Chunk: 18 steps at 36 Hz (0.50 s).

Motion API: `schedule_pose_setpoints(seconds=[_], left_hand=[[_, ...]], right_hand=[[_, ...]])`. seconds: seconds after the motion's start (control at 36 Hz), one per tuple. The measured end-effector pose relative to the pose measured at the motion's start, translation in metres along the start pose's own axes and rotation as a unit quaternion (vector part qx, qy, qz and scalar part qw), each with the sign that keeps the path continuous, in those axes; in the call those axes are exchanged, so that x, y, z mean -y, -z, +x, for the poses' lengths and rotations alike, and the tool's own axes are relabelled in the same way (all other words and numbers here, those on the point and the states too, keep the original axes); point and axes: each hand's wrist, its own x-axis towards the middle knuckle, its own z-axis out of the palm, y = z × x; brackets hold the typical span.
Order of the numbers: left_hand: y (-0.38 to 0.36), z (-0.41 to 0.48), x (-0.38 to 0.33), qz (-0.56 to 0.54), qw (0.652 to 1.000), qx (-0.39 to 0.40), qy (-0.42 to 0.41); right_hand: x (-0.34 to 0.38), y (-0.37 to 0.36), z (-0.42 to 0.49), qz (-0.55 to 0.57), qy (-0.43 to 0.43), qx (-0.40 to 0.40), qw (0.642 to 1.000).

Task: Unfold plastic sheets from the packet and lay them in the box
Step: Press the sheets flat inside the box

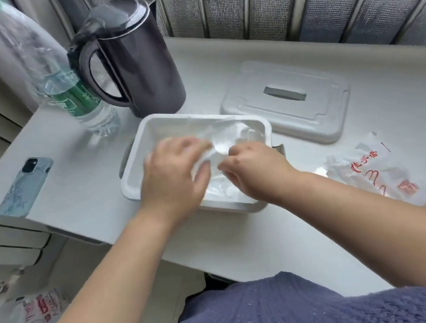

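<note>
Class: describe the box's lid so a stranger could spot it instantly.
On the white table below the window grille, find the open white box. Beyond it, to the right, lies a flat white lid. Unlike the crumpled printed packet nearby, it has a grey slot in its centre.

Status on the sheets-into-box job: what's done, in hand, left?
Done: the lid is off, lying beside the box; the packet sits crumpled on the table. In hand: left hand and right hand both pinch a plastic sheet, partly down in the box; the left is blurred. Left: spread it flat. Whether the packet holds more sheets, cannot tell.
</note>
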Motion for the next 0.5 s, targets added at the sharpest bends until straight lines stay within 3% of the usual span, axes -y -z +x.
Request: schedule_pose_setpoints(seconds=[0.06,0.11,0.19,0.25,0.31,0.39,0.44,0.5], left_hand=[[0.001,0.007,0.009,0.009,0.993,0.117,-0.033],[0.002,0.016,0.016,0.037,0.971,0.237,0.005],[0.002,0.031,0.033,0.167,0.891,0.420,0.047],[0.001,0.039,0.046,0.244,0.842,0.479,0.047],[-0.002,0.044,0.056,0.310,0.811,0.494,0.035],[-0.004,0.052,0.062,0.359,0.803,0.475,0.021],[-0.005,0.053,0.058,0.370,0.821,0.435,-0.010],[-0.007,0.050,0.055,0.340,0.863,0.368,-0.060]], right_hand=[[0.005,-0.001,0.007,-0.052,0.014,0.069,0.996],[0.007,-0.001,0.013,-0.091,0.011,0.129,0.987],[0.012,0.002,0.017,-0.112,0.002,0.176,0.978],[0.015,-0.002,0.020,-0.117,-0.016,0.221,0.968],[0.017,-0.002,0.023,-0.118,-0.034,0.261,0.957],[0.018,-0.006,0.029,-0.122,-0.042,0.305,0.943],[0.020,-0.005,0.033,-0.105,-0.054,0.346,0.931],[0.023,0.000,0.039,-0.071,-0.091,0.377,0.919]])
